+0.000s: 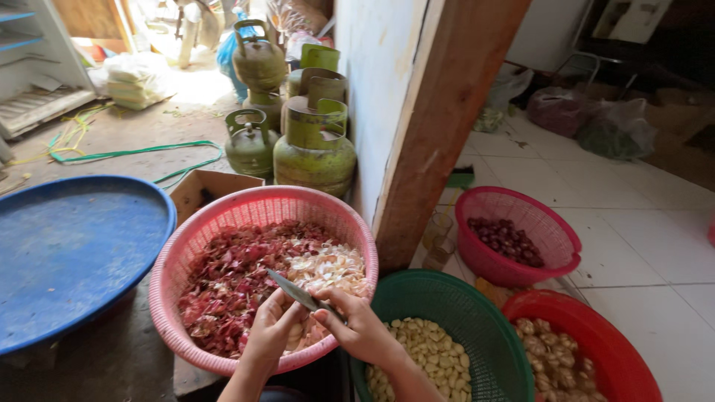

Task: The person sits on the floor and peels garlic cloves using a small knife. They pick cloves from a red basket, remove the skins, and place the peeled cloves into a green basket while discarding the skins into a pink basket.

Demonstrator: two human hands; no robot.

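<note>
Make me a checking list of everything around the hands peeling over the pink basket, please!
Surface: white tiled floor on the right, bare dusty ground on the left.
Job's things: knife; pink basket of red and pale peels.
Clutter: green basket of peeled cloves; red basket of unpeeled bulbs; small pink basket of shallots; blue tub; green gas cylinders.
Grippers: left hand cups something small, not clear what; right hand grips the knife.
Cables: green hose on the ground.
Surroundings: wooden post; plastic bags behind.
</note>
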